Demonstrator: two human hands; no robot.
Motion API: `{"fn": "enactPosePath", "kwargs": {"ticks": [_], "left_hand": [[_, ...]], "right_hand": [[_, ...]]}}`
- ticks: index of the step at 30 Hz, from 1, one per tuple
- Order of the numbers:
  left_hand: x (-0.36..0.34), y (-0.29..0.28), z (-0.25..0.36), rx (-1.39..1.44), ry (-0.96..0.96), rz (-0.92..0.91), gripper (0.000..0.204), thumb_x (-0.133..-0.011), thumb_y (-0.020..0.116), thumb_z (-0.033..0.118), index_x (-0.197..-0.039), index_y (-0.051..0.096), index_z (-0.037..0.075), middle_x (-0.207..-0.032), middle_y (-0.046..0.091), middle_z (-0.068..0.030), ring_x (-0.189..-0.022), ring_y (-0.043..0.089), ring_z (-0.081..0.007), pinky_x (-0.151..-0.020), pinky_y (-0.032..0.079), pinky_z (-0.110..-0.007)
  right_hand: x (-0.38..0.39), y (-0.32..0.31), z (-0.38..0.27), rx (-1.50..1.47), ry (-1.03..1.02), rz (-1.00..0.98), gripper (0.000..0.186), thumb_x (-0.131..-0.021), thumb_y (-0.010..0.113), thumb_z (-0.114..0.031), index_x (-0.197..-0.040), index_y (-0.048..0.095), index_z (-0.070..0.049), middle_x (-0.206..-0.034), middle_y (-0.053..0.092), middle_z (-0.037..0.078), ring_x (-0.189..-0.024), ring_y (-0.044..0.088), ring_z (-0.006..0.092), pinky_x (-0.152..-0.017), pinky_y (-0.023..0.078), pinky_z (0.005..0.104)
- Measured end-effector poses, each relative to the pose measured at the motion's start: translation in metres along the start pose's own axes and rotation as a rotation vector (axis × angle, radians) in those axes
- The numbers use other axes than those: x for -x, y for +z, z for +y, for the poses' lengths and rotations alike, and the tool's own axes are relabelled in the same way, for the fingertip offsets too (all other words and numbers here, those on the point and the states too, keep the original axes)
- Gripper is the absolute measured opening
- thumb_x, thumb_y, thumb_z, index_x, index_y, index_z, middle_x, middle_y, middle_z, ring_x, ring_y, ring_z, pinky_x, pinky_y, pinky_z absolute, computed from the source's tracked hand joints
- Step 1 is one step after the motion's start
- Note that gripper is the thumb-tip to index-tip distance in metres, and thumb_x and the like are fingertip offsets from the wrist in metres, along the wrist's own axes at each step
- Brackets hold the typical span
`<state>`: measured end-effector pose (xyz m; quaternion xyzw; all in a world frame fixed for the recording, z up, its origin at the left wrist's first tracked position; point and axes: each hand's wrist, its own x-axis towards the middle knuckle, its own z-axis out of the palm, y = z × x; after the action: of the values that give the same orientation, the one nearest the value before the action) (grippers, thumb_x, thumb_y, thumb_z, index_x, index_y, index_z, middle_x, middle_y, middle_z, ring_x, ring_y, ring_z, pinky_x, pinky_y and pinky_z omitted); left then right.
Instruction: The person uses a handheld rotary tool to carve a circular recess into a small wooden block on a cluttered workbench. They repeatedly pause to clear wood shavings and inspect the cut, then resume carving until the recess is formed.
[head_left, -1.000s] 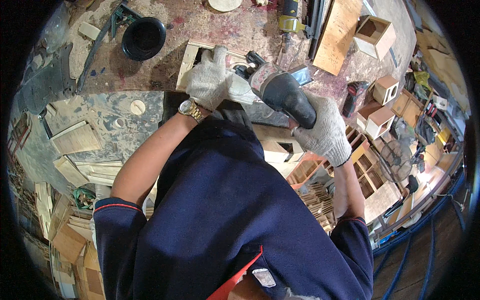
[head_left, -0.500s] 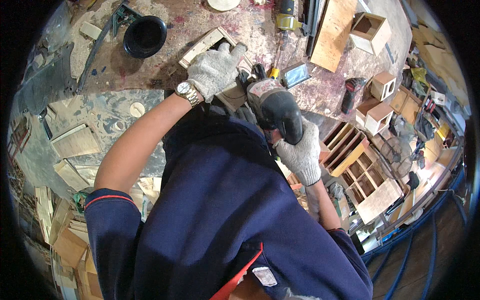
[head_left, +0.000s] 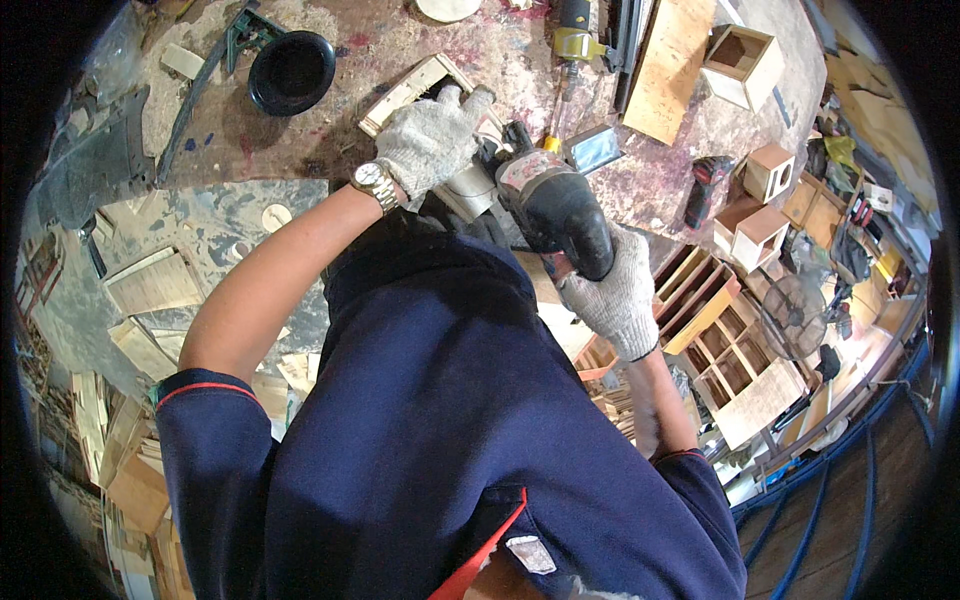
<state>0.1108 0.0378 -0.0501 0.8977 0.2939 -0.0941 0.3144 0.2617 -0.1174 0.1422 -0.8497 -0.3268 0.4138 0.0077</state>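
My left hand [head_left: 428, 140], in a pale knitted glove with a wristwatch below it, grips a small open wooden box [head_left: 405, 95] at the near edge of the workbench. Its fingers bend over the box's side and hide part of it. My right hand [head_left: 615, 295], gloved likewise, is closed round a power tool that looks like a nail gun [head_left: 560, 210], with a rounded black housing and a worn reddish body. The tool's nose lies close beside the box; whether they touch, I cannot tell. Under my left hand shows a silvery metal part [head_left: 468, 192].
On the workbench [head_left: 400, 30] are a black round bowl [head_left: 291, 73], a yellow-and-black tool [head_left: 574, 45], a plywood board [head_left: 668, 70] and a cordless drill [head_left: 706, 190]. Small wooden boxes [head_left: 742, 68] stand at the right. Below are a fan [head_left: 794, 315], compartmented wooden racks [head_left: 725, 345] and wood offcuts [head_left: 155, 285].
My right hand and the tool have shifted slightly right and toward me. More of the silvery part shows. My left hand and the box stay nearly still.
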Motion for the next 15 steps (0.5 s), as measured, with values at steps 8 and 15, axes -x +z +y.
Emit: {"fn": "enactPosePath", "kwargs": {"ticks": [8, 15], "left_hand": [[0.001, -0.002, 0.001, 0.024, -0.021, -0.003, 0.052, -0.093, 0.067, 0.030, -0.141, 0.052, 0.018, -0.107, 0.060, -0.0170, -0.090, 0.073, -0.0343, -0.072, 0.059, -0.051], [0.000, -0.002, 0.002, 0.055, -0.050, 0.000, 0.051, -0.093, 0.065, 0.027, -0.141, 0.052, 0.020, -0.110, 0.061, -0.0185, -0.091, 0.073, -0.0354, -0.074, 0.059, -0.053]], "right_hand": [[-0.007, -0.018, -0.012, 0.120, -0.065, -0.038, 0.044, -0.069, 0.077, -0.025, -0.107, 0.072, -0.005, -0.088, 0.072, 0.024, -0.090, 0.070, 0.0441, -0.082, 0.055, 0.0483], [-0.011, -0.023, -0.011, 0.232, -0.148, -0.014, 0.045, -0.073, 0.080, -0.024, -0.112, 0.071, -0.004, -0.089, 0.069, 0.023, -0.091, 0.067, 0.0411, -0.084, 0.053, 0.0474]]}}
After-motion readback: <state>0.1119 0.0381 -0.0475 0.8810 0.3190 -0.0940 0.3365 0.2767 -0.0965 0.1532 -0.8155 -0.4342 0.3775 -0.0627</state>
